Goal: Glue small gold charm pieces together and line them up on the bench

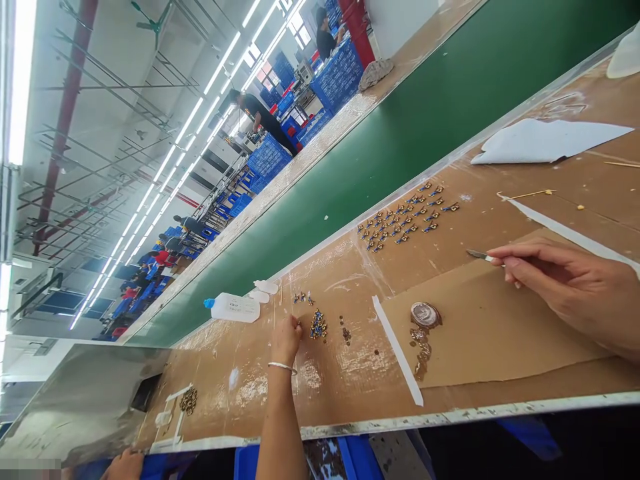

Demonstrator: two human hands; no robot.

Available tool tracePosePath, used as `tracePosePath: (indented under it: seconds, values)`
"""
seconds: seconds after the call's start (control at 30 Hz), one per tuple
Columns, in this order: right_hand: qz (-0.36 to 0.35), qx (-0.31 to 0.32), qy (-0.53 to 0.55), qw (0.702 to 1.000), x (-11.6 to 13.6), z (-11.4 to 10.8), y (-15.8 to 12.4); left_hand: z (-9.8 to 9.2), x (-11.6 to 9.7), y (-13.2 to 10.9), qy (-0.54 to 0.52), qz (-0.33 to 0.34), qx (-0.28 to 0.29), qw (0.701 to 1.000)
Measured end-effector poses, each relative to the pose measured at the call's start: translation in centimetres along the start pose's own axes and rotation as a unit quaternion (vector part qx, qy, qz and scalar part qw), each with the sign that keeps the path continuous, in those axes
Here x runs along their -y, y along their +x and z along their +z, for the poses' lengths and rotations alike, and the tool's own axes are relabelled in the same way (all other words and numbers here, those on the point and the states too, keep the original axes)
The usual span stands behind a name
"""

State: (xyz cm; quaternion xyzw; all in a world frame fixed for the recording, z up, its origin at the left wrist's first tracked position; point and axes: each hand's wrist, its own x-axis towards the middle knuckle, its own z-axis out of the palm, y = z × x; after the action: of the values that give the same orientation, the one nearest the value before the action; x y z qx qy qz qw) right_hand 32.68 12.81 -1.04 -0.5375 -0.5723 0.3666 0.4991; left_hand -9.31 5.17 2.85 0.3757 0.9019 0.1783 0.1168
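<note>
My left hand (286, 337), with a thin bracelet at the wrist, reaches far out over the brown cardboard-covered bench (350, 380). Its fingers are pinched together right beside a small heap of blue and gold parts (318, 327); what they pinch is hidden. My right hand (575, 287) grips a thin metal blade tool (477, 255), whose tip points left above a loose cardboard sheet (490, 333). Beyond the tip, many blue and gold parts lie in neat rows (407, 213). A round lid with brown glue (425, 315) sits on the sheet's left corner.
A white bottle with a blue cap (234, 308) lies near the green conveyor belt (400, 133). White paper (545, 140) and a wooden stick (525, 195) lie to the right. Gold parts (189, 400) are heaped at the left. Another hand (125, 465) shows at the bottom left. People work among blue crates (267, 157) beyond.
</note>
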Motion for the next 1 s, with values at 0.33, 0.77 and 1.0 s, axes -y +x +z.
tracePosePath:
  seconds: [0.33, 0.77, 1.0]
  values:
    - [-0.010, 0.025, 0.038, 0.999, -0.7, 0.1, 0.2, -0.6, -2.6, -7.1, -0.367, 0.007, -0.063, 0.928]
    - [-0.104, 0.039, 0.088, 0.990, -0.8, -0.3, 0.5, 4.4, -9.6, -14.1, -0.589, -0.088, 0.043, 0.802]
    - [-0.138, 0.048, 0.092, 0.985, -0.9, -0.4, 0.7, 6.3, -11.3, -14.6, -0.526, -0.066, 0.019, 0.847]
